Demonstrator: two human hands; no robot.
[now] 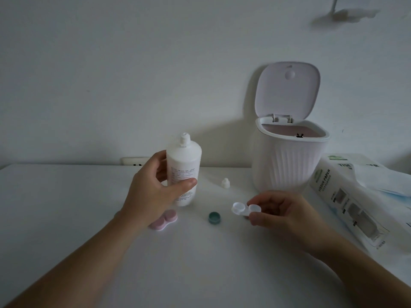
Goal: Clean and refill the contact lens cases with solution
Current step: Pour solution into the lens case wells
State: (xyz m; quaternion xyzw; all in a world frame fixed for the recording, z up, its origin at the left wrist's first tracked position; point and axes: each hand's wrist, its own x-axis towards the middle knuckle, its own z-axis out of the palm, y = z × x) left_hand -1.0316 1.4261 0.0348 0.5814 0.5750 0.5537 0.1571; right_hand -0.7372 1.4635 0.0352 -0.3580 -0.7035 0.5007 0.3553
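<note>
left hand (153,192) gripping solution bottle (184,172), pack (347,205) reading "TISSUE PAPER"

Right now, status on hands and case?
Left hand grips solution bottle, uncapped. Right hand holds clear case, wells open. Nothing between them.
</note>
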